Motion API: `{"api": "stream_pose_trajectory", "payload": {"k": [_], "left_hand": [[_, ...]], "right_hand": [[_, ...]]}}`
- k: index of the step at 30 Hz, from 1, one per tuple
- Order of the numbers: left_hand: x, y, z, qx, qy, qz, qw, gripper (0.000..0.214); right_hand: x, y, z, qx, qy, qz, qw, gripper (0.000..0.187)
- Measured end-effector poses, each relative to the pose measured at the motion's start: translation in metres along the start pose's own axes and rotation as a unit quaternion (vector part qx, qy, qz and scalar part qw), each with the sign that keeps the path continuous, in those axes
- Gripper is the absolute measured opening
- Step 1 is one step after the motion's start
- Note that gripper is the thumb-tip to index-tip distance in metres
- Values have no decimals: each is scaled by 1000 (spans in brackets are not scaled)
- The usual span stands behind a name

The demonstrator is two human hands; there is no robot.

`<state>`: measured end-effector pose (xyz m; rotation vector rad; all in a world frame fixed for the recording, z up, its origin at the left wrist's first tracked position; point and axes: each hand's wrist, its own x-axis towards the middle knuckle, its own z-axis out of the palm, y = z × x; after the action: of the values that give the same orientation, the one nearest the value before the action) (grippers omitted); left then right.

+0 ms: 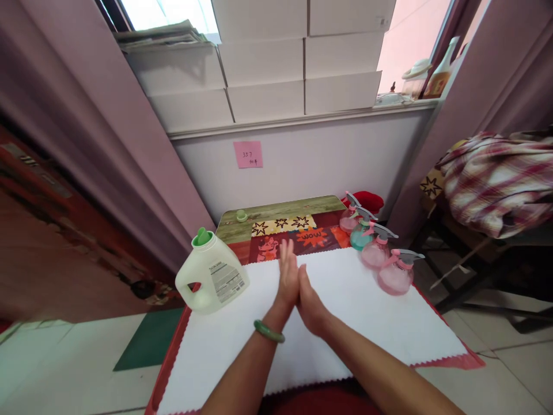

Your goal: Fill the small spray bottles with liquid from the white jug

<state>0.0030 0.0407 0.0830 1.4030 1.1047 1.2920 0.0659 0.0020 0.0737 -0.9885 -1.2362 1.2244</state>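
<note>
My left hand (288, 276) and my right hand (309, 302) are pressed palm to palm above the white cloth (354, 323) on the low table. The fingers are stretched out and hold nothing. A green bangle (268, 331) circles my left wrist. A white detergent jug (211, 275) with a green spout stands at the cloth's left edge, its green cap (242, 216) lying apart farther back on the table. Several spray bottles (391, 271), pink and one teal, stand in a row along the right side.
The table (280, 210) has a wood top and a patterned red mat. Behind it is a wall with a pink sticky note (247, 154) and stacked white boxes (263, 75) on the sill. A plaid cloth (496, 178) lies on furniture at right.
</note>
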Motion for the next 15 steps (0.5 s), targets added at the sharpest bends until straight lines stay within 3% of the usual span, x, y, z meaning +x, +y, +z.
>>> {"api": "stream_pose_trajectory", "payload": {"k": [4,7,11,15], "left_hand": [[23,-22,-28,10,98,-69,993,57],[16,-26,-34,-1,101,-101,990,60],[15,-3,-24,-35,42,-80,995,50],[31,32,-8,-64,-5,-73,995,61]], "right_hand": [[-22,-21,1,2,-34,-3,999,77],[-1,-34,-19,26,44,-35,998,67],[42,-28,-46,3,146,24,989,66],[66,-24,-54,-68,141,51,986,77]]}}
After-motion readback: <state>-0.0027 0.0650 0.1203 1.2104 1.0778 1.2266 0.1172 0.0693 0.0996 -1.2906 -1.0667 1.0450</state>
